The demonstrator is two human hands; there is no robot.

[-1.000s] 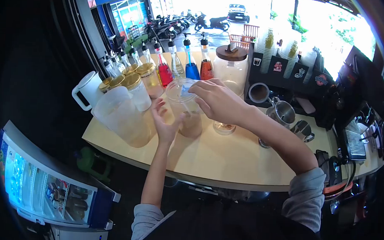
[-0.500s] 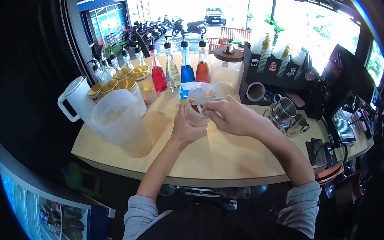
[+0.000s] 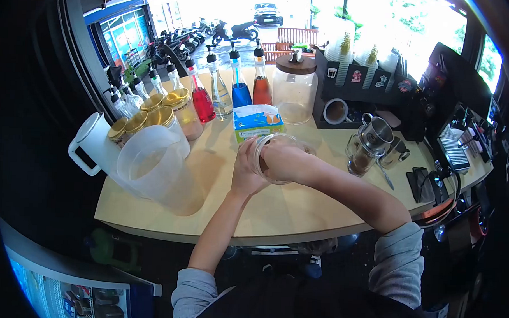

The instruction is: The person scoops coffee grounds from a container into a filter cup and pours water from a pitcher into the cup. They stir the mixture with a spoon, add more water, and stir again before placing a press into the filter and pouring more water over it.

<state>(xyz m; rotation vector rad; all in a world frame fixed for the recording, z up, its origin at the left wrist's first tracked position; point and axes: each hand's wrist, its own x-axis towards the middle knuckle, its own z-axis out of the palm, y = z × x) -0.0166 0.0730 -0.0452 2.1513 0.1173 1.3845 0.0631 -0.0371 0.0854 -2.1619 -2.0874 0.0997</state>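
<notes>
My left hand (image 3: pixel 244 172) grips a clear plastic cup (image 3: pixel 259 154) from the left and holds it tilted on its side above the counter (image 3: pixel 297 208). The cup's mouth faces right. My right hand (image 3: pixel 285 160) is pushed against that mouth with its fingers curled inside the cup. Whether those fingers hold anything is hidden. A little brown residue shows through the cup's wall.
A tissue box (image 3: pixel 257 121) stands just behind the cup. At the left are a large clear pitcher (image 3: pixel 153 169), a white jug (image 3: pixel 92 145) and gold-lidded jars (image 3: pixel 178 108). Pump syrup bottles (image 3: pixel 240 91) and a big glass jar (image 3: pixel 294 93) line the back. At the right stand a metal filter (image 3: pixel 376 132) and a glass (image 3: pixel 360 157).
The cup has been lifted from upright on the counter and tipped on its side. My left hand closed on it, and my right hand moved from its rim into its mouth.
</notes>
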